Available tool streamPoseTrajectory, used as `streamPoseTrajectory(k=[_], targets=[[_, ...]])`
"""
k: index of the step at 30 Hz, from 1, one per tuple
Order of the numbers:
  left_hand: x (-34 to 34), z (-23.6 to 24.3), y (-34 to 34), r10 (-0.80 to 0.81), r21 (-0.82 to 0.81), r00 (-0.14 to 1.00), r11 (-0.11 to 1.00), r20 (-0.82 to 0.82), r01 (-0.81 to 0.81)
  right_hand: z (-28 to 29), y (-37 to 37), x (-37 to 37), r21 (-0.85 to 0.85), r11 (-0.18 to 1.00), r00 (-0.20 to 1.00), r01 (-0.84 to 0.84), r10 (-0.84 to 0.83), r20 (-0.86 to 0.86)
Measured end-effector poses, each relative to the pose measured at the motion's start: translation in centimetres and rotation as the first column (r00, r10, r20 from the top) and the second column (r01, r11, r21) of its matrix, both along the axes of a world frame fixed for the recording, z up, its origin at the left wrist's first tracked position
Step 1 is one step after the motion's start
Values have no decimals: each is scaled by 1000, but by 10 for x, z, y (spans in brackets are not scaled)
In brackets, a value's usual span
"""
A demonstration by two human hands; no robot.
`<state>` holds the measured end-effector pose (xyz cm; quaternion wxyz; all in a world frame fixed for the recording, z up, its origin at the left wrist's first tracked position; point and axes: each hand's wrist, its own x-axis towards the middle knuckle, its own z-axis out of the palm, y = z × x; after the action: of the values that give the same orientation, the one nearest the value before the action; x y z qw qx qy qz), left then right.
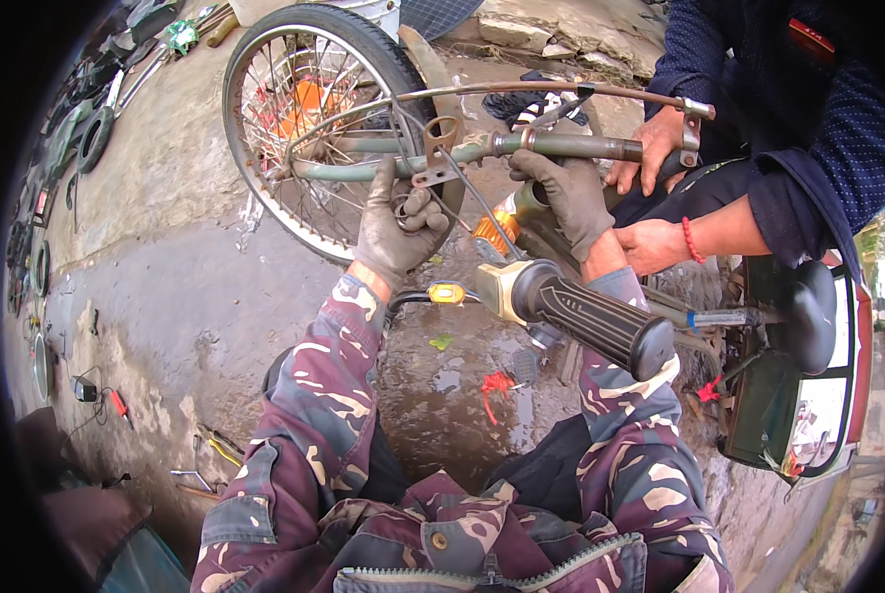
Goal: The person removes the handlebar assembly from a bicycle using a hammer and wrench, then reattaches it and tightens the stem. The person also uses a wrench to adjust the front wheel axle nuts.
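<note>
A bicycle front wheel (pixel 242 148) with a rusty green fork (pixel 353 173) lies across the upper middle, a metal bracket (pixel 432 178) attached. My left hand (pixel 398 227), in a grey glove, is below the fork, index finger raised to it, other fingers curled around a small metal ring (pixel 403 206). My right hand (pixel 561 198), also gloved, grips a green tube (pixel 531 203) just below the fork's steerer. An orange reflector (pixel 492 234) sits between my hands. A black handlebar grip (pixel 600 316) crosses over my right forearm.
A co-worker's upper hand (pixel 650 148) and lower hand (pixel 650 245) reach in from the right. A saddle (pixel 808 316) stands at right beside a dark-green box-like frame (pixel 758 415). Tyres (pixel 94 138) and pliers (pixel 223 447) lie on the concrete at left; red scraps (pixel 497 385) lie below.
</note>
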<state>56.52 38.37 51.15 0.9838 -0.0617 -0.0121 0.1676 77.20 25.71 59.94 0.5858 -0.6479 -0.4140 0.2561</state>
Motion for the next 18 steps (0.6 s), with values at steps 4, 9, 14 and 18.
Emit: streamPoseTrajectory(k=[4,9,14,18], targets=[[5,-4,5,58,35,993,998,-99,-55,-5,-4,0,40,994,992,99,-102,79],[7,-8,10,71,64,987,996,-142,-63,-4,-10,-6,160,963,963,216,-237,130],[8,-9,12,44,18,986,999,-163,-41,2,-18,-16,167,919,934,356,-350,-67],[9,-9,14,52,8,977,999,-206,-51,11,-24,-19,232,849,876,475,-432,-216]])
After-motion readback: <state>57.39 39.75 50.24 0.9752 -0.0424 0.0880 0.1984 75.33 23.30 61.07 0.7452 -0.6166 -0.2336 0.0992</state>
